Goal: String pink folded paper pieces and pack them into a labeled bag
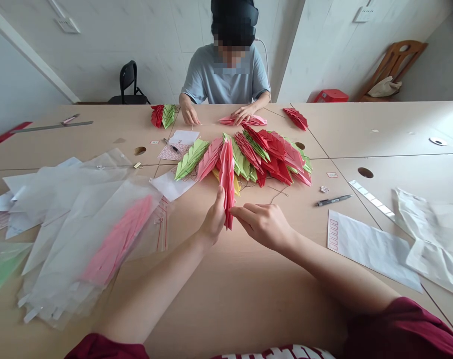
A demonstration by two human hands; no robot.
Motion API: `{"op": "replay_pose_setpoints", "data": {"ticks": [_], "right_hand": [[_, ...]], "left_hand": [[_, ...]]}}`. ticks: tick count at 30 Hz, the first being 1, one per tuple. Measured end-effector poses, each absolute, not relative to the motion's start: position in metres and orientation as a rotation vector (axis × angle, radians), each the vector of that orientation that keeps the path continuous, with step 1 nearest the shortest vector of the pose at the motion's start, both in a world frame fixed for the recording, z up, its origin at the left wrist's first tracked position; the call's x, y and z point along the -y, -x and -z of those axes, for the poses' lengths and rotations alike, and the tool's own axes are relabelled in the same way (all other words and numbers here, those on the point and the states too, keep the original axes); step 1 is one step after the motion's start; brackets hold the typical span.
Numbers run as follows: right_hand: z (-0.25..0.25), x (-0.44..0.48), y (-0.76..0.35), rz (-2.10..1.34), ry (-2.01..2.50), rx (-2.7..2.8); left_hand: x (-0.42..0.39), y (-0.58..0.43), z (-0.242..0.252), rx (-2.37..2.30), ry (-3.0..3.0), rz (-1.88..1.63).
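Note:
A pink-red folded paper piece (pixel 227 174), pleated and held upright, stands between my hands over the table. My left hand (pixel 214 215) is closed around its lower left side. From the right, my right hand (pixel 262 223) pinches at its lower edge with thumb and forefinger; whether a thread is between those fingertips I cannot make out. Just behind lies a heap of similar folded paper pieces (pixel 275 154) in red, pink and green. A green folded piece (pixel 192 158) and a pink one (pixel 210 158) rest at the heap's left end.
Plastic sleeves (pixel 80 219), one holding pink paper, cover the left of the table. A pen (pixel 334 200), a white sheet (pixel 372 249) and a white plastic bag (pixel 436 234) lie to the right. Across the table, a person (pixel 226 75) handles a pink folded piece (pixel 258 120).

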State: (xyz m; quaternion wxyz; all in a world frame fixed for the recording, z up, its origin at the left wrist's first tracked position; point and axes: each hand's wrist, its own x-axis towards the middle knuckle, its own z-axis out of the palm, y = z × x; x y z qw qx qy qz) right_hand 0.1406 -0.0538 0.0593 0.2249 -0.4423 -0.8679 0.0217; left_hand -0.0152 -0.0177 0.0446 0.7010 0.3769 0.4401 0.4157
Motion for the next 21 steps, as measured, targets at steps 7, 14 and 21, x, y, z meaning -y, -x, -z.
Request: {"op": "replay_pose_setpoints", "data": {"ticks": [7,14,21], "right_hand": [[-0.058,0.047,-0.144,0.056,1.308,2.255],[-0.064,0.041,-0.147,0.028,1.409,2.18],[-0.064,0.035,-0.151,0.032,1.498,2.104]], "left_hand": [[0.022,0.014,-0.051,-1.25,-1.18,-0.771],[0.026,0.008,-0.051,-1.095,-1.349,-0.818],[0.028,0.004,-0.057,-0.777,-1.261,-0.816]]}}
